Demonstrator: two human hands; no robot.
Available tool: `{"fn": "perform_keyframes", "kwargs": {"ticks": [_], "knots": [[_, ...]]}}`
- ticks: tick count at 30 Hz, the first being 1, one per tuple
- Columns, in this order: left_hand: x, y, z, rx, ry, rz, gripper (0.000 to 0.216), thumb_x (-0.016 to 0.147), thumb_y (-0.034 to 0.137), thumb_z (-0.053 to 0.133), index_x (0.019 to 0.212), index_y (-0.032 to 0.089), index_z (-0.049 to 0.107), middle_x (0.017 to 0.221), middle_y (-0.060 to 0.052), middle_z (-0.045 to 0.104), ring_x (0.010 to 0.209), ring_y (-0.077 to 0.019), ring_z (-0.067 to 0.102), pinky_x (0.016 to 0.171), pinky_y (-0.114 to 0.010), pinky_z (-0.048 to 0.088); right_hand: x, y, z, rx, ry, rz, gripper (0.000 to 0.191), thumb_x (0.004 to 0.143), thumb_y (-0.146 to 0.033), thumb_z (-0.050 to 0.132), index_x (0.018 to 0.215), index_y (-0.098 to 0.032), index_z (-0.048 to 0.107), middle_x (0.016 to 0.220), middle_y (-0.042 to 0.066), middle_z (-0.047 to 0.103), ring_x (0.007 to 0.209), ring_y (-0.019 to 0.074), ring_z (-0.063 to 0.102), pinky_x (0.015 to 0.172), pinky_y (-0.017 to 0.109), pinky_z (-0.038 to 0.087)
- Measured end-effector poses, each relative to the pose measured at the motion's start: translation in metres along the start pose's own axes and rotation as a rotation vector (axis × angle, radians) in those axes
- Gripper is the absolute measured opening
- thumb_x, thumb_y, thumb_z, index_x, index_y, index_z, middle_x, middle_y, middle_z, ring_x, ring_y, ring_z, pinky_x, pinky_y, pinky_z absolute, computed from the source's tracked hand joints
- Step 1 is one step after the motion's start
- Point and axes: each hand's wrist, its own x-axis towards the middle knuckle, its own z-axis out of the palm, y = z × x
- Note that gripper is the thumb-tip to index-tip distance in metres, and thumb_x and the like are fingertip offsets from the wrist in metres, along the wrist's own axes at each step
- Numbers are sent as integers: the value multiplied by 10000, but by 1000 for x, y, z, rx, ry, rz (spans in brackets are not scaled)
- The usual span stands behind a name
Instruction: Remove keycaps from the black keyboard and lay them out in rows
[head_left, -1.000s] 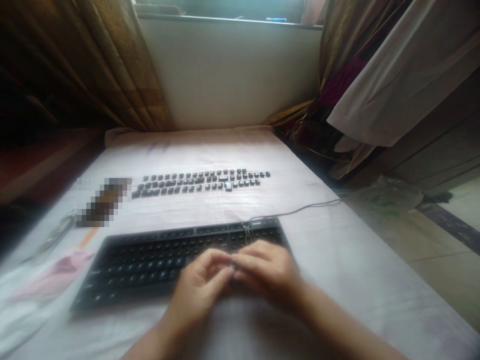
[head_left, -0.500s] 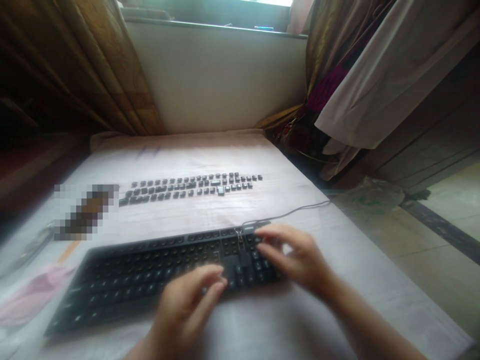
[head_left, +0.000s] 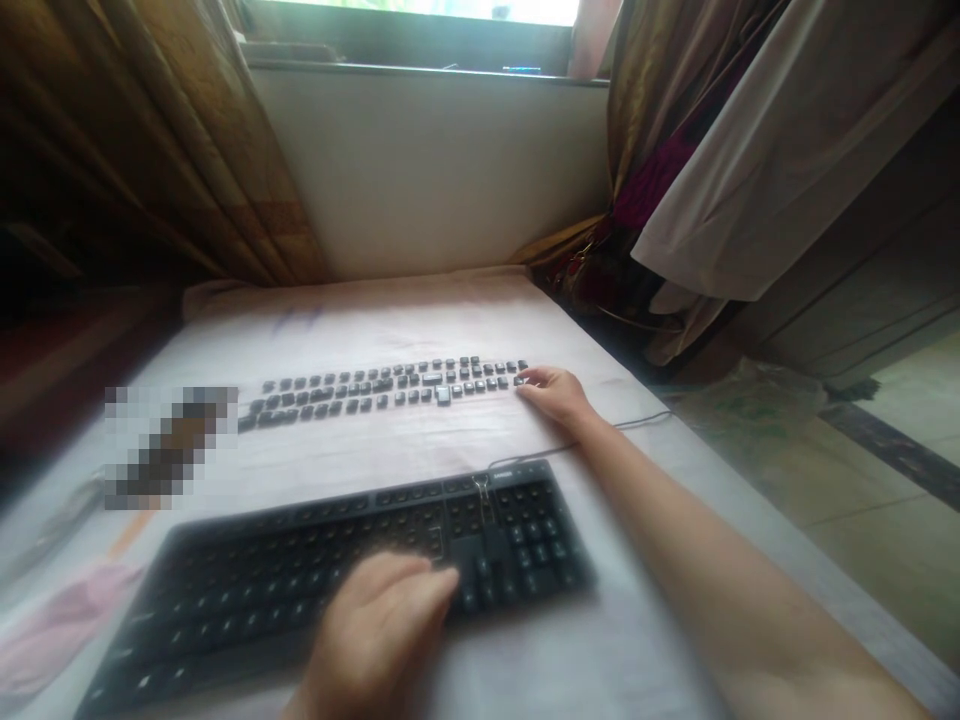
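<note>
My right hand [head_left: 555,392] is stretched out to the centre right of the frame, its fingertips at the right end of the rows of loose keycaps [head_left: 390,385] laid out on the white-covered desk [head_left: 675,500]. The fingers are drawn close together, touching or just beside the last caps; I cannot tell whether they pinch one. My left hand [head_left: 379,620] sits low in the frame, loosely curled with fingers narrow, resting on the front edge of the black keyboard [head_left: 337,570] near its middle; it grips nothing that I can see. The keyboard lies in the lower centre, between me and the keycap rows, its thin cable [head_left: 637,422] running off to the right under my right forearm. A pink cloth [head_left: 52,630] lies at the lower left, beside the keyboard's left end.
</note>
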Motion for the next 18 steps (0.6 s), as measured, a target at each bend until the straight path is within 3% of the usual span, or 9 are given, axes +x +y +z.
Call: {"fn": "perform_keyframes", "kwargs": {"ticks": [9,18], "knots": [[-1,-2,1,-59,1,-28,262,870,99,611,1119,162,665,909,-60,767,862,-187,723,789,-302,603,9,-3,1,-143,-60,34,235,755,-262,734,982,-257,793,848,0,773,800,176,699,788,280,523],[-1,0,3,-68,10,-35,234,890,97,602,1107,155,666,902,-61,755,860,-170,709,789,-284,587,9,-3,1,-162,-82,19,297,774,-241,724,1067,-231,769,864,18,771,831,195,705,843,312,529]]}}
